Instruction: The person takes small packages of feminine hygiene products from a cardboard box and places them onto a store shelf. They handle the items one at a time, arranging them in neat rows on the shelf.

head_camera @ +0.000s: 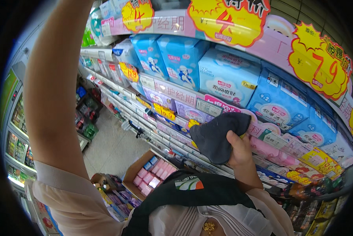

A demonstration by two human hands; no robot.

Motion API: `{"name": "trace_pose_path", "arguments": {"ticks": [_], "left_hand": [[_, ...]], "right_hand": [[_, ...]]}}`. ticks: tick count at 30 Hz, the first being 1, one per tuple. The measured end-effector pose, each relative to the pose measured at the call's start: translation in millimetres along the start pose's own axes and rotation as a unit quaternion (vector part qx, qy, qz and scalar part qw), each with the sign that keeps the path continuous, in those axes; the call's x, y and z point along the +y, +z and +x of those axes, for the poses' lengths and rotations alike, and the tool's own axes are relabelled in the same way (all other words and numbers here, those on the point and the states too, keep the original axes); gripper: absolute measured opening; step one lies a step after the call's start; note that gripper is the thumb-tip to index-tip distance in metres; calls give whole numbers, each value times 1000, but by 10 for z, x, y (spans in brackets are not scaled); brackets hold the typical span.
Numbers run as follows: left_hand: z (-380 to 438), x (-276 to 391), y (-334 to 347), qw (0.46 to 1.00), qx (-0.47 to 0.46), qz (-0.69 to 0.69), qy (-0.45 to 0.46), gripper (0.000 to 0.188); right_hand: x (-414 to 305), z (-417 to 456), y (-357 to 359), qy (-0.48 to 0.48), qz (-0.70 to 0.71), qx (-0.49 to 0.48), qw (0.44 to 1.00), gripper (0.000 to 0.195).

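Note:
My right hand (241, 150) grips a dark grey cloth (214, 137) in front of the shelf edge, and the bunched fabric hides part of the price strips. My left forearm (52, 88) reaches up past the top of the picture, so the left hand is out of view. Behind the cloth runs a shelf of sanitary pad packs: a light blue pack (228, 78), a taller blue pack (178, 62) and a deeper blue pack (278, 100). A pink printed shelf strip (179, 93) lies along their front.
Yellow starburst price signs (228, 22) jut from the upper shelf edge. Low on my left, an open cardboard carton (129, 168) holds pink boxes. Bottles (90, 129) stand across the tiled floor (111, 147), with lit drinks coolers (18, 144) at far left.

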State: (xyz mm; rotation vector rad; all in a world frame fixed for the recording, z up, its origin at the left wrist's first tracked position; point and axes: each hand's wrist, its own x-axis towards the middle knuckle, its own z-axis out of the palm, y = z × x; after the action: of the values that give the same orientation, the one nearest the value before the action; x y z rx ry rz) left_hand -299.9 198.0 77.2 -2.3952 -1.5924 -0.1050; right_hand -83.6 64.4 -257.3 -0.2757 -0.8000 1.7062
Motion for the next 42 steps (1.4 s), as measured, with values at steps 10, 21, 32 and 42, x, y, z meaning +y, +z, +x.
{"name": "trace_pose_path", "arguments": {"ticks": [10,21,32,42], "left_hand": [[-66,21,32,995,50,-68,44,60],[-597,-66,361,848,424,-217,233,46],[-2579,274,2986,618,164,-727,-248,45],[-3735,949,3908,366,263,-787,-421,21]], "right_hand": [[46,44,-45,62,6,0,998,32],[143,129,2,91,51,-34,994,29],[473,347,573,212,73,-109,969,30],[1529,642,1115,52,-622,-350,699,22]]}}
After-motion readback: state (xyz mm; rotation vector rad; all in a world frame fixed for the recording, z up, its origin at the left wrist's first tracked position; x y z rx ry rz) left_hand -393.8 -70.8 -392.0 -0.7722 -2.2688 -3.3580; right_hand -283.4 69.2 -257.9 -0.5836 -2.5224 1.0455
